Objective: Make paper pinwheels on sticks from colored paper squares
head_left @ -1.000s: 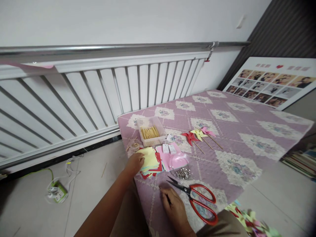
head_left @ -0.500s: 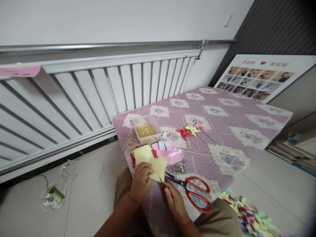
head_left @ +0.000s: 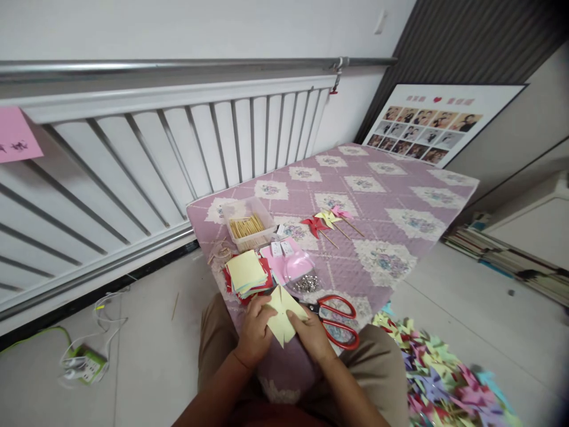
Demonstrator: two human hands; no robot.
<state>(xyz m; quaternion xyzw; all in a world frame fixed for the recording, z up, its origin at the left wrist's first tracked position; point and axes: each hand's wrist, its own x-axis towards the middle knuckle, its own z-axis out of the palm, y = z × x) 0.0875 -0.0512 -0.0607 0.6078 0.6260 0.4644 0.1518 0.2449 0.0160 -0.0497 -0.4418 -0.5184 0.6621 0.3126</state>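
My left hand (head_left: 256, 329) pinches the left corner of a yellow paper square (head_left: 281, 327), and my right hand (head_left: 313, 335) grips its right side. Slits run inward from the top and bottom corners of the sheet, and a small dot marks its middle. Red-handled scissors (head_left: 338, 324) lie on the table just beyond my right hand, their blades partly hidden. Ahead of my left hand sits a stack of pale yellow paper squares (head_left: 247, 271) on red sheets. A container of small metal pins (head_left: 306, 283) rests by some pink paper (head_left: 281, 270).
An open plastic box (head_left: 258, 240) of thin wooden sticks stands farther back. Finished red (head_left: 315, 225), yellow (head_left: 328, 219) and pink pinwheels (head_left: 341, 212) lie to its right. Many colourful pinwheels (head_left: 438, 373) are heaped right of my knee. A radiator (head_left: 240, 139) runs along the wall.
The yellow sheet has turned and come nearer my lap, apart from the stack. My right hand has shifted from the sheet's lower edge to its right side. The view has swung right.
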